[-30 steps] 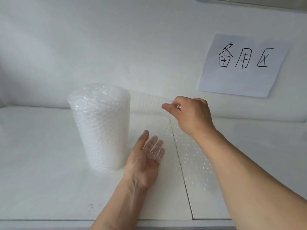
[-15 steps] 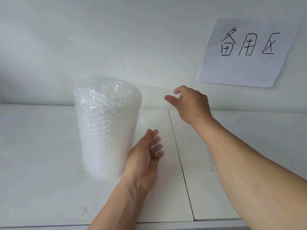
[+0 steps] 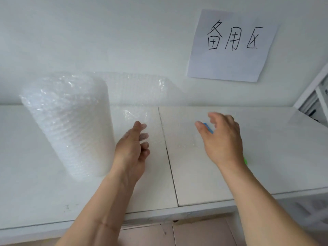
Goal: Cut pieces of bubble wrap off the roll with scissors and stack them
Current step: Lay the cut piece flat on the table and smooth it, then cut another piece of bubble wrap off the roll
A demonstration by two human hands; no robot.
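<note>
1. Head view, step in hand: a length of bubble wrap [image 3: 138, 96] has been drawn off the roll [image 3: 71, 125] and stands loosely to the far side of the left hand [image 3: 132, 148]. No cut piece and no stack can be made out, so the task is judged to be at an early cutting step.
2. Head view, next move: a blue object [image 3: 208, 127], partly hidden beneath the right hand [image 3: 221, 137], and a green tip [image 3: 245, 161] showing at the wrist side of that hand are taken to be the scissors, though this cannot be confirmed. Picking them up is judged to be what is called for, with the sheet steadied meanwhile.
3. Head view, left hand: it is held edge-on just beside the roll, thumb uppermost, fingers loosely curled behind or against the clear sheet. Whether the sheet is actually pinched cannot be told.
4. Head view, right hand: it is held palm down over the desk [image 3: 266, 148], fingers spread apart and relaxed, with nothing gripped.
5. Head view, surroundings: a paper sign [image 3: 232, 45] with handwritten characters is fixed on the wall beyond the right hand.
</note>
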